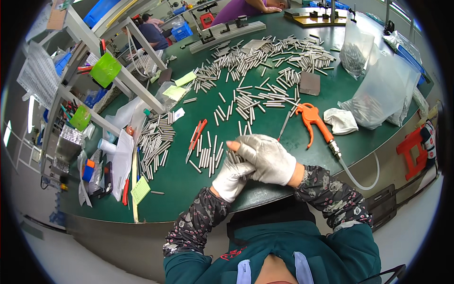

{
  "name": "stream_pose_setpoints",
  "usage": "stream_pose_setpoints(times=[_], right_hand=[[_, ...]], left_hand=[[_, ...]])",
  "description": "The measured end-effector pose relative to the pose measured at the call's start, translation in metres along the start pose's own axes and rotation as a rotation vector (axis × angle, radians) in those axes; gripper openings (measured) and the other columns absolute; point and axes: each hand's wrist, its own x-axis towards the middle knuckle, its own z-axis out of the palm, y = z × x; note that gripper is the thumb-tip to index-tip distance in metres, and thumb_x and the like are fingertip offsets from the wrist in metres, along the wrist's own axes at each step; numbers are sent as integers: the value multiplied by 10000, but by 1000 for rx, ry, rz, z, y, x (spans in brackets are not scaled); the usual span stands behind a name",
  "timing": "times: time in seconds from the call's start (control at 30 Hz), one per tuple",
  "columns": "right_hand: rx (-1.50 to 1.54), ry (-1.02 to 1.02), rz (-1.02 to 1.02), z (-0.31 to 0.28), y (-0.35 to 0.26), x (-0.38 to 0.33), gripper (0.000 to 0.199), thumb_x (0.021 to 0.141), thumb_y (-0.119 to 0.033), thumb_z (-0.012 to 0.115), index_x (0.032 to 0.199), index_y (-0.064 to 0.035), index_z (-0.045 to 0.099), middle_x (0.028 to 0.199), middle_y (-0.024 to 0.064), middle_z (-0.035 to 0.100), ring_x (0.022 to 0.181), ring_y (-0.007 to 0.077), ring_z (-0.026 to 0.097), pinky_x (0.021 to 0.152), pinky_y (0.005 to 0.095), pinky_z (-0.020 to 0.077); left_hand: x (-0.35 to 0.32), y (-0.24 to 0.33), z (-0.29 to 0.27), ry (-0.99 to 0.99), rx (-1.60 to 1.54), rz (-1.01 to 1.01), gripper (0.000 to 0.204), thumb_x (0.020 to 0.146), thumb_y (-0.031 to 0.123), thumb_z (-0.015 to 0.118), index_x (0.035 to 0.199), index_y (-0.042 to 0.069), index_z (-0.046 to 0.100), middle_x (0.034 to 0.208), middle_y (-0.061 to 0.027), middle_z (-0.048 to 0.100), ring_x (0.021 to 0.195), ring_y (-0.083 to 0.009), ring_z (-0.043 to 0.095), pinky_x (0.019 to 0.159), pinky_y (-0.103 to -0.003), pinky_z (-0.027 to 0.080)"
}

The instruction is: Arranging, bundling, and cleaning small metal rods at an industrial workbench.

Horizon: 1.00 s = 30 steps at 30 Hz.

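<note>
My two hands meet close to the table's front edge, both in white gloves. My left hand is closed around several short metal pins, whose ends show between the hands. Over it lies my right hand, curled, with a bare thumb tip sticking out of the glove. The right fingers are mostly hidden, but they press against the pins and the left hand. Just ahead and to the left are loose metal pins and a red utility knife. An orange air blow gun lies to the right.
Heaps of metal pins cover the far green table, and another pile lies left. Bags of pins, a white cloth and a dark block are on the right. A metal rack stands left. People work beyond.
</note>
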Motion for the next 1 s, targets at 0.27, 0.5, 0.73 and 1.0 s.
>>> stream_pose_setpoints(times=[0.27,0.5,0.73,1.0], right_hand=[[616,-73,560,5,35,-18,899,742,-313,758,1452,-40,280,1345,178,431,1240,292,439,1035,381,358],[389,-87,331,10,30,-26,597,797,-155,640,1361,-83,460,1248,185,505,1165,348,484,998,382,395],[459,-4,286,12,32,-30,516,803,-42,615,1308,-116,540,1219,145,537,1110,314,525,959,367,415],[596,10,313,18,38,-35,499,783,-47,685,1268,-109,583,1171,101,565,1079,236,539,950,319,418]], left_hand=[[20,0,-21,67,218,136,451,754,43,739,1146,51,518,911,-48,624,639,-112,588,507,-195,463],[27,-22,-31,168,570,455,571,715,-16,720,1222,49,465,1013,-32,619,851,-113,611,724,-247,535],[34,-31,-64,152,1428,581,629,678,67,702,1241,25,426,1045,-59,620,935,-151,627,826,-271,520],[31,-34,-57,185,1370,628,614,694,64,681,1249,17,424,1037,-71,639,940,-163,641,823,-279,525]])
